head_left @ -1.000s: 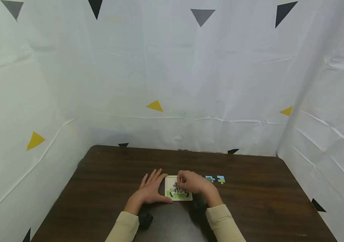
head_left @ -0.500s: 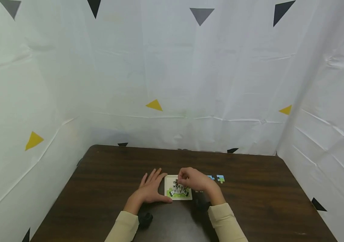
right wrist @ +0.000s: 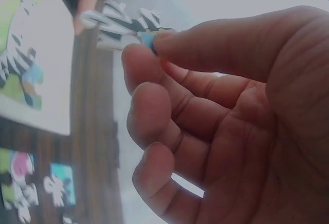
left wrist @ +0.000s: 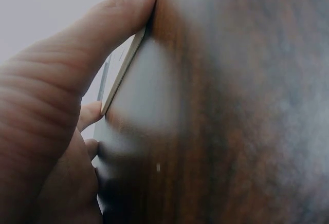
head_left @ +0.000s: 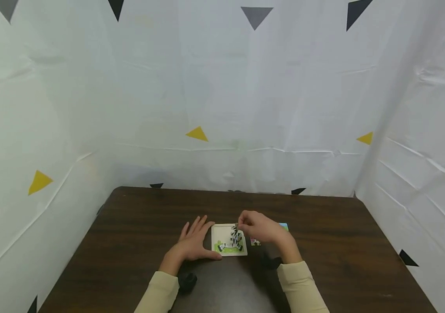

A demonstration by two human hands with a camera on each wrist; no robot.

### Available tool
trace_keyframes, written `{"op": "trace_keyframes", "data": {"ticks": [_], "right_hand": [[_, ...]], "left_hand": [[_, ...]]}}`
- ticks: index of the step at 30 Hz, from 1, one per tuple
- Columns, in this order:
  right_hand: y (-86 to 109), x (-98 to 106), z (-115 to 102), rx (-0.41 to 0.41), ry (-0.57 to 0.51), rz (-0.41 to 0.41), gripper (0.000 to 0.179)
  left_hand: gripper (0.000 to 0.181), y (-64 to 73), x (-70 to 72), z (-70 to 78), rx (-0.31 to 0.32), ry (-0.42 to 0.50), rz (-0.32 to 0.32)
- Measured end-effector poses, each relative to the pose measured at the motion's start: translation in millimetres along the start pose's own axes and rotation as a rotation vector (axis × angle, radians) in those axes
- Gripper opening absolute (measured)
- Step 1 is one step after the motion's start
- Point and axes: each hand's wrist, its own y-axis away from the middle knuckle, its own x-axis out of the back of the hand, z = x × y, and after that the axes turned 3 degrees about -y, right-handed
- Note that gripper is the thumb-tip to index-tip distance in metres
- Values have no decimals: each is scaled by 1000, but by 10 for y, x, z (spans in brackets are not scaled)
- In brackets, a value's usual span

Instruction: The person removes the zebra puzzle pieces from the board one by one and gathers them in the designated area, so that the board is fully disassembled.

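In the head view a square puzzle tray (head_left: 221,232) lies on the dark table, its lower part filled with zebra-and-grass pieces. My left hand (head_left: 191,244) rests against its left side, fingers spread and fairly straight, thumb along the near edge; the left wrist view shows that thumb (left wrist: 113,16) touching the rim. My right hand (head_left: 261,228) is over the tray's right edge. Between thumb and index finger it pinches a puzzle piece (right wrist: 121,29) with zebra stripes and a bit of blue, held above the table. The fingers hide part of that piece.
Loose puzzle pieces lie right of the tray: one with pink and green (right wrist: 19,178), one with blue (right wrist: 62,183). The right hand partly hides them in the head view. A white curtain (head_left: 222,87) with triangles surrounds the wooden table (head_left: 324,243).
My right hand has shifted right and slightly away from me, across the tray, with the zebra piece in its pinch. The left hand stays at the tray; the head view has shifted slightly.
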Motion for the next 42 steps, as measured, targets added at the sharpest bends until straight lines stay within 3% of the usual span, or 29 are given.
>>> {"op": "trace_keyframes", "data": {"ticks": [8,17,27,37,42], "right_hand": [[221,139,-38,1,-2,37,13],[377,214,118,-36,8,41,12],[517,374,287,-92,-28,35,13],[483,365,630,-160,-18,-11,17],[446,326,755,-176,9,7,18]], "left_hand": [[127,-24,-51,-54,2,-5,27],[128,-70,-140,-140,21,-31,18],[124,18,-3,-25,4,21,16],[126,-60,-108,-170,-1,-9,34],[124,-55,-81,-129,23,-16,12]]}}
